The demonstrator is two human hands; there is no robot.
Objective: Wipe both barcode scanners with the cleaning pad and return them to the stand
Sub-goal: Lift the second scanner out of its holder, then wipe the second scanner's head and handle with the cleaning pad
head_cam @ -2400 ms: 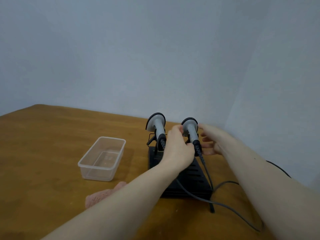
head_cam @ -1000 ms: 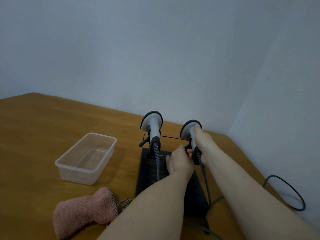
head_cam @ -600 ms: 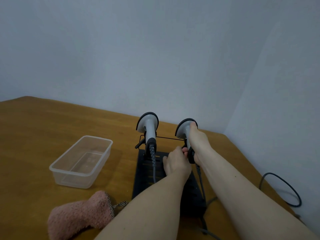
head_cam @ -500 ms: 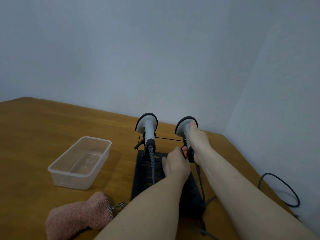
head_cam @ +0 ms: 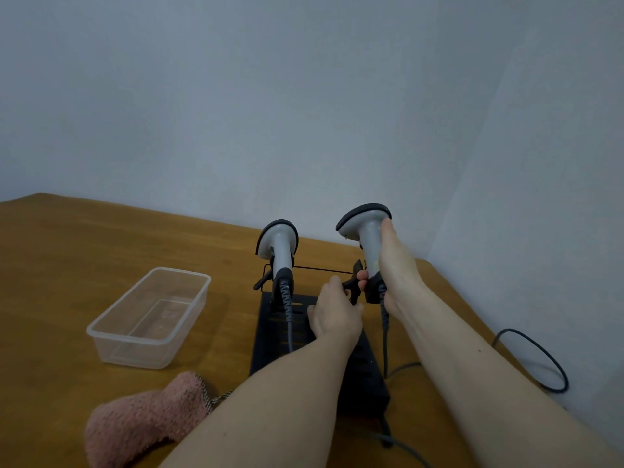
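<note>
Two grey barcode scanners with black rims and coiled cables. The left scanner (head_cam: 279, 251) stands upright in the black stand (head_cam: 280, 342). My right hand (head_cam: 396, 265) grips the handle of the right scanner (head_cam: 366, 231), which is raised above its holder. My left hand (head_cam: 332, 312) rests on the stand and its fingers pinch the black holder clip (head_cam: 353, 285) just below that scanner. A pink fluffy cleaning pad (head_cam: 141, 420) lies on the wooden table at the lower left, apart from both hands.
A clear plastic tub (head_cam: 148, 315), with nothing inside, sits left of the stand. Grey cables (head_cam: 386, 349) run from the scanners down the stand; a black cable loop (head_cam: 540, 359) hangs off the table's right edge. Walls close in behind and to the right.
My right hand has lifted the right scanner up out of its holder. My left hand stays at the holder clip on the stand.
</note>
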